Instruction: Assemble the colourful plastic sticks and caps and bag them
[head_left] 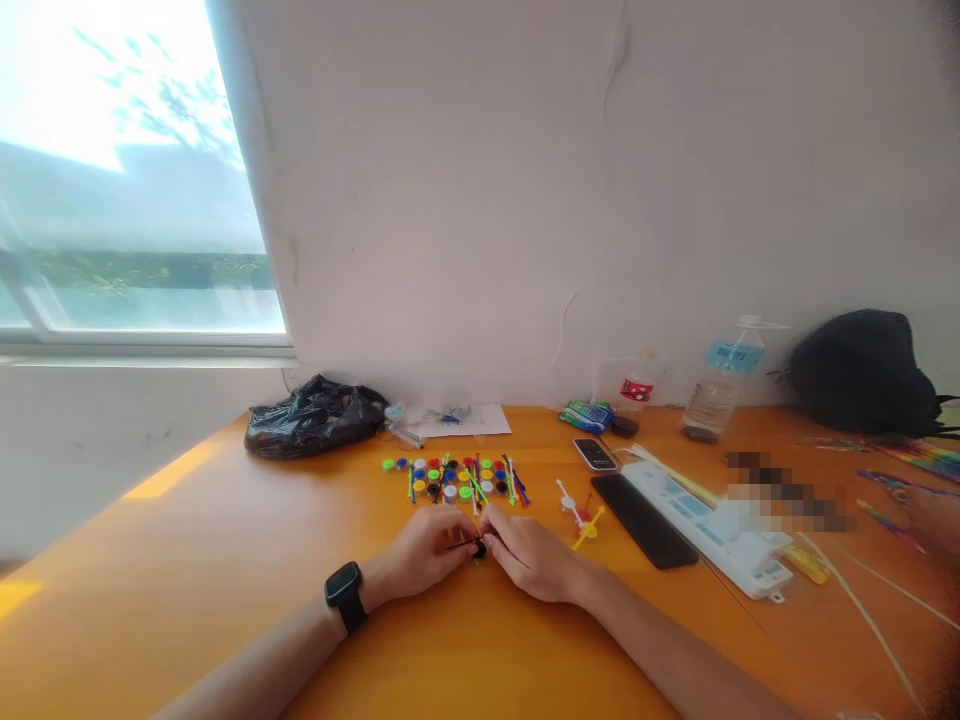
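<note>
Orange table (187, 560), bare leftward to its edge; left hand (426, 552), right hand (529, 556) both pinched on black piece (479, 549)

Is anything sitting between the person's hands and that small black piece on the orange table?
Nothing visible does. The left hand and right hand meet at the small black piece, both pinching it. The coloured pieces lie beyond it, apart.

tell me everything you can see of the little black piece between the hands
The little black piece is a tiny round disc, plastic by its look, with a thin dark stick running left from it. The left hand pinches the stick and the right hand the disc, both by the fingertips, close to the orange table. Finer detail is too small to tell.
</note>
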